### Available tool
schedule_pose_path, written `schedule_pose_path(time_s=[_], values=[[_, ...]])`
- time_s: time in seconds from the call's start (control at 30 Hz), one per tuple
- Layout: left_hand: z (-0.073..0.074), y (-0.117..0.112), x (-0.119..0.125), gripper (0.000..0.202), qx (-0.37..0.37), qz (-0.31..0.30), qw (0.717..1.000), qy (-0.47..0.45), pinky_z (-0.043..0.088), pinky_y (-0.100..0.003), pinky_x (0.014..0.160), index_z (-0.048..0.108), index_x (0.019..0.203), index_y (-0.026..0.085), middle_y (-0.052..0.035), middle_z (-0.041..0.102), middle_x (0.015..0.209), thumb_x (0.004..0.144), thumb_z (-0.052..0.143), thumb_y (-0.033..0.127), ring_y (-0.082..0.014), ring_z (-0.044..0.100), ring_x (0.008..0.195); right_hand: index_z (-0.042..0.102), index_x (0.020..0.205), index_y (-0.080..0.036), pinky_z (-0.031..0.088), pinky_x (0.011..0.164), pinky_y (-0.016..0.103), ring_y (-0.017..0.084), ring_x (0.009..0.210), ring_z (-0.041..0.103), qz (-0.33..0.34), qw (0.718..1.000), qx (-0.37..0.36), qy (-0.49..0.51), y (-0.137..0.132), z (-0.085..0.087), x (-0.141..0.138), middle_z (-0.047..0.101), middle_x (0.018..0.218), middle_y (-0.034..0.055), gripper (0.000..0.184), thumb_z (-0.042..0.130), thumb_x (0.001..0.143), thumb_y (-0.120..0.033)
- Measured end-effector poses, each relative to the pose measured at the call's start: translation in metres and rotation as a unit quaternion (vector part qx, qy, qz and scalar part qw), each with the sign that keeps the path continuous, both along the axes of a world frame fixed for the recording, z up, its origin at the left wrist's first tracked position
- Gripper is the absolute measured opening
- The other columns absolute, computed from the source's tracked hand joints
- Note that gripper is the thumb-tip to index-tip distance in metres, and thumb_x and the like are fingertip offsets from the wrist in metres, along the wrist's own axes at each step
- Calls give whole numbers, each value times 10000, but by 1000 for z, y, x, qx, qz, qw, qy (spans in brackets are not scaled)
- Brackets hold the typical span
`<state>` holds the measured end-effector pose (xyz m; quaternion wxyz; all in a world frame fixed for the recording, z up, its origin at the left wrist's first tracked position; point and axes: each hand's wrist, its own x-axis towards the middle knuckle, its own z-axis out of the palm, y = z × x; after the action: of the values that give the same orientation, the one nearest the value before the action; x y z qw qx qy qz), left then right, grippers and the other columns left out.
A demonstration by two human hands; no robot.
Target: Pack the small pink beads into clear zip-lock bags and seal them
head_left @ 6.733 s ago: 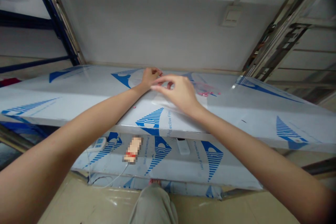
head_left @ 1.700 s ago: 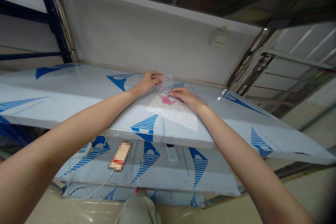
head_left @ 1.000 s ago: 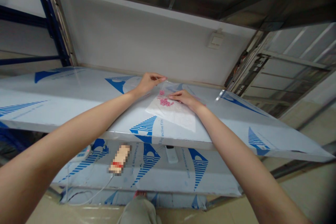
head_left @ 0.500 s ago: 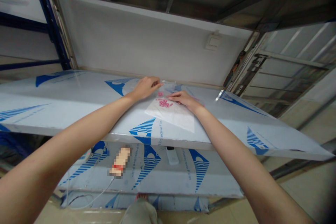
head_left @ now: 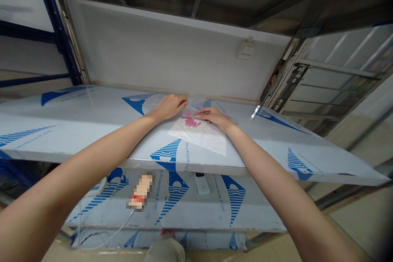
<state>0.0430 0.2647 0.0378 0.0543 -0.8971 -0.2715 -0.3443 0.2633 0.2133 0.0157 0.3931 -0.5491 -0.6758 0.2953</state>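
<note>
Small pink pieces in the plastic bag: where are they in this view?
In the head view, the pink pieces lie in the upper part of the clear bag, between the left hand and the right hand.

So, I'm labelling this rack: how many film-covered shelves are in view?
2: the upper shelf, holding the plastic bag of pink pieces, and the lower shelf beneath it, holding a white remote. More may be hidden below.

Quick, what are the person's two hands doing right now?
Left hand: fingers curled at the top of the clear plastic bag; whether it grips cannot be told.
Right hand: open, lying flat on the bag.
</note>
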Motion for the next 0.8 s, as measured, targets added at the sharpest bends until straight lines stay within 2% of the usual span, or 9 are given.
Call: schedule_pose_path(time_s=[0.17, 0.37, 0.47, 0.63, 0.8], values=[[2, -3, -1, 247, -37, -13, 999, -13, 304, -272, 590, 621, 781, 173, -35, 607, 657, 900, 516, 362, -151, 487, 565, 755, 851, -172, 392, 587, 287, 156, 689, 566, 12, 1000, 6, 0, 3, -1, 1, 717, 826, 59, 174, 739, 696, -248], [1, 7, -5, 344, -113, -22, 993, -24, 289, -281, 562, 612, 603, 168, -24, 580, 556, 814, 598, 440, -135, 454, 514, 761, 884, -167, 375, 562, 276, 146, 668, 553, 6, 1000, -3, -14, 2, -1, 0, 703, 803, 59, 202, 725, 712, -266], [-2, 13, -7, 335, -144, -35, 989, -4, 303, -270, 563, 662, 647, 157, -25, 608, 575, 809, 586, 440, -131, 471, 530, 757, 873, -163, 375, 569, 275, 143, 676, 552, 7, 1000, -5, 1, 3, -2, 1, 704, 825, 64, 196, 735, 701, -255], [-5, 17, -7, 282, -192, -92, 977, 18, 329, -244, 570, 721, 702, 161, -8, 632, 600, 743, 648, 430, -126, 503, 573, 748, 877, -168, 360, 557, 268, 135, 671, 540, 5, 1000, -7, 15, 4, -3, 2, 698, 828, 58, 184, 730, 712, -244], [-6, 19, -5, 203, -221, -115, 969, 1, 340, -234, 568, 728, 684, 168, -2, 636, 591, 712, 651, 354, -123, 501, 577, 748, 887, -184, 392, 577, 277, 143, 685, 551, 8, 1000, -5, 9, 4, -3, 3, 696, 830, 56, 187, 735, 723, -272]])
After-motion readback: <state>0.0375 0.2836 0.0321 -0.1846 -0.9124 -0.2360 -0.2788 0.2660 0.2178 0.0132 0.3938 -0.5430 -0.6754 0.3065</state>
